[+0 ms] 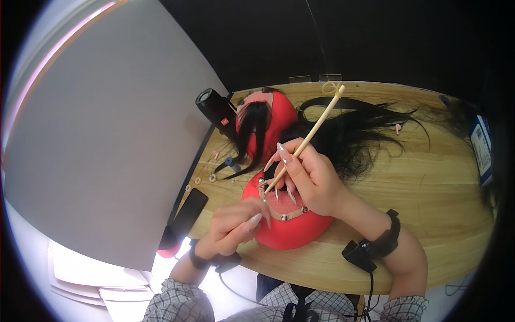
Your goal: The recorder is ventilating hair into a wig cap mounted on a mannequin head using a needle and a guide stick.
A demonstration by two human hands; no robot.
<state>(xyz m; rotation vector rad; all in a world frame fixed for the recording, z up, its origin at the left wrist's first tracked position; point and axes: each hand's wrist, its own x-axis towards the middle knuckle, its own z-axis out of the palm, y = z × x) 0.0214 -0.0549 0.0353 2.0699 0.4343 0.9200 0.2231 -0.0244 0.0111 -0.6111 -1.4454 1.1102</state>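
Note:
My right hand (321,185) grips a long pale wooden-handled hook (317,126) like a pen. Its lower tip points down at the edge of a pink mesh patch (287,201). That patch lies on a round red head block (295,236), bordered by a beige band with several round-headed pins (284,217). My left hand (228,222) rests at the block's left side, fingers curled in and slightly blurred near the tool's tip. Whatever its fingertips pinch is too fine to make out. Black hair (316,134) spreads behind the block, partly hidden by my right hand.
A second red head block (279,118) with black hair stands behind, beside a dark cylindrical speaker (214,110). A black phone (190,206), a blue thread spool (232,163) and small rings lie left. A blue-white box (481,150) stands at right. A grey panel (107,134) borders the left.

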